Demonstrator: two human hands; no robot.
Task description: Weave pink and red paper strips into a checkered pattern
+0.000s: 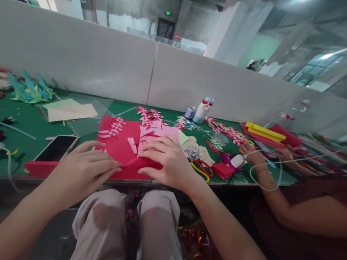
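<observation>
A large red paper sheet (121,144) lies before me at the table's near edge, with a raised crease between my hands. My left hand (87,166) is at its lower left, its thumb and fingertips pinched together on the paper. My right hand (170,158) rests over the right side, fingers spread and thumb apart from them. Pink paper (150,138) lies partly under its fingers. Red-and-white woven paper strips (113,128) sit on the sheet's upper left. More woven strips (150,117) lie beyond it. The paper under my palms is hidden.
A phone (56,148) and a folded red strip (41,168) lie left of my hand. Scissors (202,170) with red and yellow handles lie to the right. A bottle (203,110) and a can (189,112) stand behind. At right, another person's hand (253,155) works near a white cable.
</observation>
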